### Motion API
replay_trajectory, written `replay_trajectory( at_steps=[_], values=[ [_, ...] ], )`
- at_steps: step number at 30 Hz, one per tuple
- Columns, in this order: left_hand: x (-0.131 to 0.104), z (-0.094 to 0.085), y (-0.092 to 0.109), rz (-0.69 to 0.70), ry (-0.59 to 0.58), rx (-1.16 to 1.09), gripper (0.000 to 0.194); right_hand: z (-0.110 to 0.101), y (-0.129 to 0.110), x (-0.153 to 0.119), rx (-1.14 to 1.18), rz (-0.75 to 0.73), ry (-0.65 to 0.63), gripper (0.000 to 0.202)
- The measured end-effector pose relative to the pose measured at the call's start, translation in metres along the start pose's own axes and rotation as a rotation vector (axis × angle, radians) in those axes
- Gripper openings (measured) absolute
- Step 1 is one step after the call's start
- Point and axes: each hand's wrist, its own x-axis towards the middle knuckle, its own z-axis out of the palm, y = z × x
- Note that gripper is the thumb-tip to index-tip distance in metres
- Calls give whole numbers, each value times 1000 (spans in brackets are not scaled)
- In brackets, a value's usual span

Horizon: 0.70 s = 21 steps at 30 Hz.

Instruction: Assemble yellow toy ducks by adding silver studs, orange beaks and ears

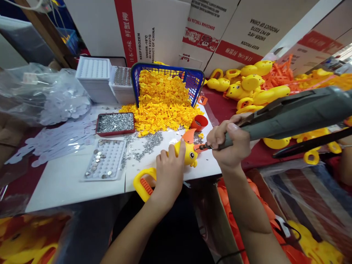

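A yellow duck-shaped toy with an orange crest, an orange beak and a yellow loop handle lies on the white work surface. My left hand presses on the toy's body with its fingers wrapped over it. In my right hand is a dark power screwdriver, held level; its tip meets the orange beak. Loose screws are scattered beside the toy, and a small red cup stands just behind it.
A blue basket spills small yellow parts. Left of it are a red tray of screws, a white tray with metal discs and stacked white trays. Yellow toy parts pile up at the right, and cartons stand behind.
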Motion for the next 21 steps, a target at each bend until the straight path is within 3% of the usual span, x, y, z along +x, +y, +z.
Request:
replay_trajectory(
  at_steps=[8,12,14,17,21],
  values=[
    [-1,4,-1,22,60,0,72,-6,2,11,48,84,-234,14],
    [-7,8,-5,20,150,-170,76,-11,-15,27,109,34,-52,14],
    [-14,6,-19,49,230,-264,68,-14,-25,31,102,14,74,8],
    [-28,2,-59,26,323,-289,38,-18,-36,31,67,36,216,11],
    [-48,5,-111,-131,283,-228,25,-23,-36,23,29,95,194,11]
  ],
)
